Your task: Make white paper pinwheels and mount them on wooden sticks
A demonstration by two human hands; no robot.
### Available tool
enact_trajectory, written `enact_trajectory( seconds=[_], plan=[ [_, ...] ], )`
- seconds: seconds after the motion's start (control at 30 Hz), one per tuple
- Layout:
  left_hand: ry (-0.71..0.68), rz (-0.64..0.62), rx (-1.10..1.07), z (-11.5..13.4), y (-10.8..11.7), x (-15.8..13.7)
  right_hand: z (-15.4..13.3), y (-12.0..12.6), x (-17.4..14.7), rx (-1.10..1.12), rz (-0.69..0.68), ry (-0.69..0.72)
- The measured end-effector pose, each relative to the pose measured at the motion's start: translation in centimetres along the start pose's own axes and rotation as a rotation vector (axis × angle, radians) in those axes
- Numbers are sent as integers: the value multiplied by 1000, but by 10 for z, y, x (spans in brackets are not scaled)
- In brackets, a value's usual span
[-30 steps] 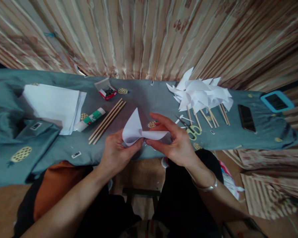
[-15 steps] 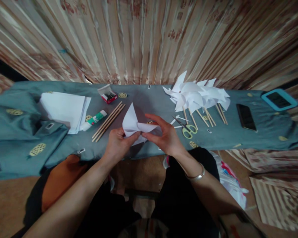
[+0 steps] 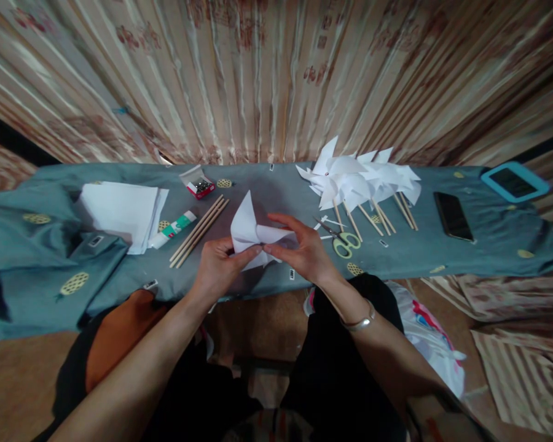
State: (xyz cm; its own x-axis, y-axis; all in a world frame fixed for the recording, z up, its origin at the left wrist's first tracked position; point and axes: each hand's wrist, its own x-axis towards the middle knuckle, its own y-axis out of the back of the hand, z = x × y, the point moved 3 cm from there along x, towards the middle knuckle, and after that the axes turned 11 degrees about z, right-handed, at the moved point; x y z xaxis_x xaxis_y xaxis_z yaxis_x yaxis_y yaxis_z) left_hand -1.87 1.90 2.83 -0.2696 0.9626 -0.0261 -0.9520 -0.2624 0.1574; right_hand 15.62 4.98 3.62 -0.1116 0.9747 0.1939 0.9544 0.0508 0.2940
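A white paper pinwheel, its blades curled in to the middle, is held between my two hands just above the cloth. My left hand grips its left side, the thumb pressed near the centre. From the right, my right hand pinches the paper near the same spot with thumb and fingers. Both thumb tips nearly meet at the centre; what lies under them is hidden. Left of my hands lie several wooden sticks. To the right are green-handled scissors beside thin paper strips.
Finished-looking pinwheels on sticks lie in a pile at the back right. A small open red box of metal pins, a glue tube and stacked white paper are on the left. A phone and blue-framed device lie far right.
The view has shifted slightly. Both hands keep hold of the pinwheel, with the paper over its centre pressed a little flatter and its right blade narrower.
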Motion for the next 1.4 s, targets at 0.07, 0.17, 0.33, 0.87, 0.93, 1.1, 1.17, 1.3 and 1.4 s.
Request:
enact_trajectory(
  seconds=[0.07, 0.17, 0.33, 0.87, 0.93, 1.1, 1.17, 1.3, 1.4],
  plan=[
    [-4, 4, -14, 1, -2, 1, 0, 1, 1, 8, 1, -7],
    [-18, 15, -14, 3, -3, 1, 1, 1, 2, 20, 5, -4],
    [-65, 17, 39, 5, -4, 2, 4, 2, 3, 8, 15, -5],
    [-117, 31, 85, 1, -4, 4, 9, -2, 3, 14, 12, -40],
    [-121, 33, 89, 1, -4, 4, 10, -3, 3, 13, 9, -51],
    [-106, 33, 90, 1, -4, 4, 11, -4, 2, 26, 10, -69],
    [-111, 33, 89, 1, -5, 3, 12, -4, 1, 27, 14, -70],
    [-141, 34, 76, 2, -6, 3, 13, -4, 1, 33, 15, -79],
    [-158, 38, 69, 1, -6, 3, 14, -4, 1, 44, 18, -91]
  ],
)
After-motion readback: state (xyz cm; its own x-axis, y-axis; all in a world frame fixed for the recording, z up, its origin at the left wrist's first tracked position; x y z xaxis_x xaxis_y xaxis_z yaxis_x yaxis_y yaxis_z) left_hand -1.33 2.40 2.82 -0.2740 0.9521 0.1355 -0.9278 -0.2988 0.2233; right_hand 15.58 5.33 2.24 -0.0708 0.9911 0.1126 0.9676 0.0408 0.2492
